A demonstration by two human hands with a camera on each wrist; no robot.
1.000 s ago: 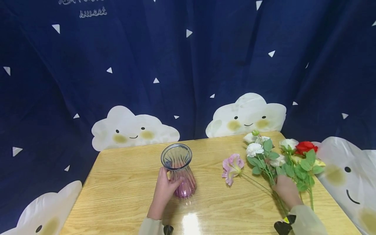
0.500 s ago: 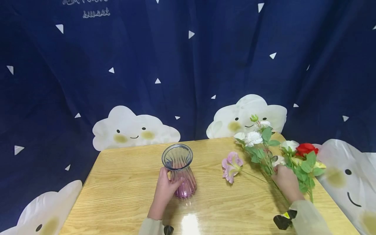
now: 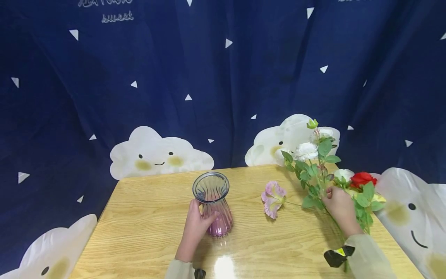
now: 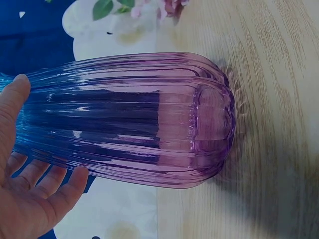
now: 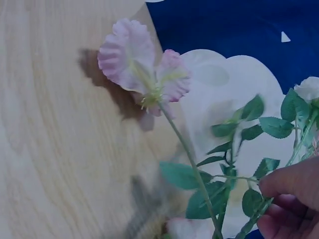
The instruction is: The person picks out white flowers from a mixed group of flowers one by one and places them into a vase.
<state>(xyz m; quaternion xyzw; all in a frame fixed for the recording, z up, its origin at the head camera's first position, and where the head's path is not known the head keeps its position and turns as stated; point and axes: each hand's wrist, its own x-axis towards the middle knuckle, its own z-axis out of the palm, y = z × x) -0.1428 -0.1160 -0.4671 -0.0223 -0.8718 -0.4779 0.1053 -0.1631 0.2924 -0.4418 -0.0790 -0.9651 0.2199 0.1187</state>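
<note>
A ribbed glass vase [image 3: 219,226], smoky blue at the rim and pink at the base, stands upright on the wooden table. My left hand [image 3: 196,226] holds its side; in the left wrist view the thumb and fingers lie on opposite sides of the vase [image 4: 144,119]. My right hand [image 3: 339,207] pinches the green stem of a spray of white flowers [image 3: 306,151], its blooms raised above the table's far edge. In the right wrist view, thumb and fingers close round that stem [image 5: 255,219]. A single pink flower [image 3: 273,198] lies left of the right hand.
Beside the right hand, a red rose [image 3: 363,179], a white flower [image 3: 344,174] and yellow petals lie in a leafy bunch on the table's right side. Behind the wooden table [image 3: 150,217] hangs a dark blue curtain [image 3: 167,58] with smiling white clouds.
My right hand has lifted the white flower spray up from the table, its heads now higher and more upright. The left hand and the vase have stayed in place.
</note>
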